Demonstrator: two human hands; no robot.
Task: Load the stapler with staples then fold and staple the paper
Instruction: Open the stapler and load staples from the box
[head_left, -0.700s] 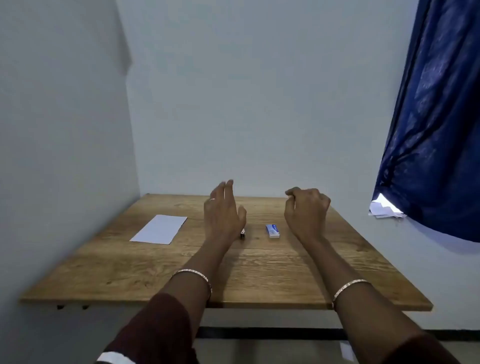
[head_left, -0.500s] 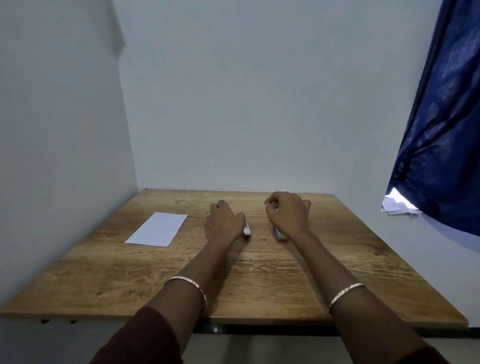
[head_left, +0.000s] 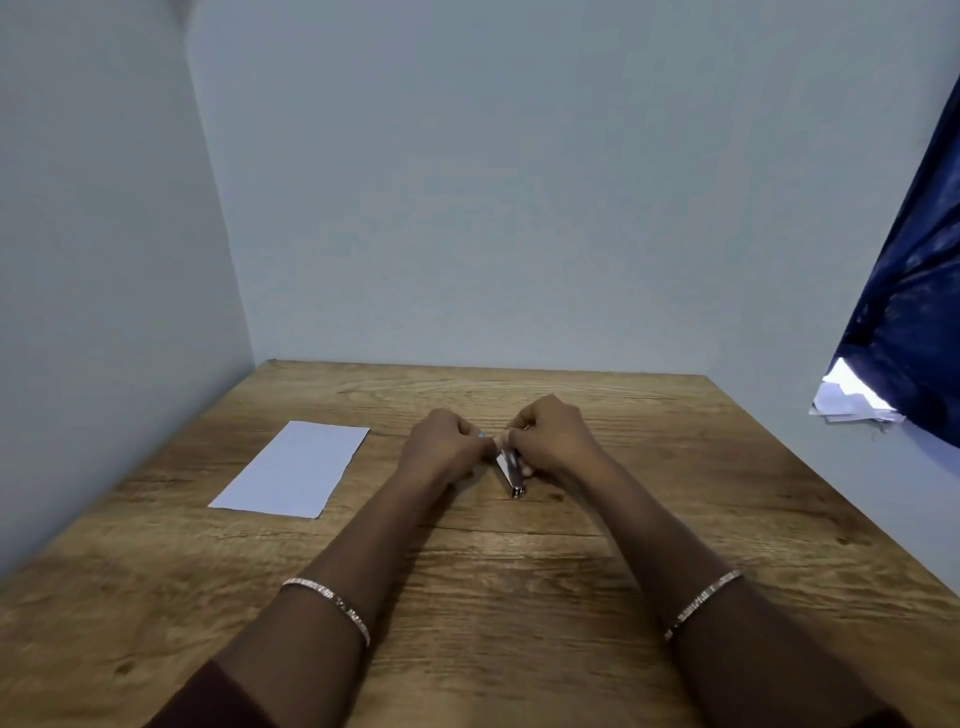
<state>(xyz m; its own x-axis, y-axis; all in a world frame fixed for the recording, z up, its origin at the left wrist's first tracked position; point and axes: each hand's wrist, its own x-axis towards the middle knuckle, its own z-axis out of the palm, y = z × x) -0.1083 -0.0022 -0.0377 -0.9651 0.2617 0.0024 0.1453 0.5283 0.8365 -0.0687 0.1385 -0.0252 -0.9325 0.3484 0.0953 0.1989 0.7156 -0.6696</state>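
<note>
My left hand (head_left: 441, 447) and my right hand (head_left: 553, 441) meet fingertip to fingertip over the middle of the wooden table (head_left: 467, 597). Between them a small silver stapler (head_left: 511, 475) slants down, its lower end touching the table. My right hand's fingers are closed on its upper part. A sliver of the blue staple box (head_left: 480, 436) shows at my left hand's curled fingertips; the rest of the box is hidden. A white sheet of paper (head_left: 293, 470) lies flat on the table, left of my left hand and apart from it.
Pale walls close the table in at the back and on the left. A dark blue curtain (head_left: 914, 322) hangs at the right, with loose white papers (head_left: 847, 402) under its lower edge, beyond the table's right edge.
Both hands came down onto the stapler and the staple box, closed on them and moved together at the table's middle. The view has tilted down and closer.
</note>
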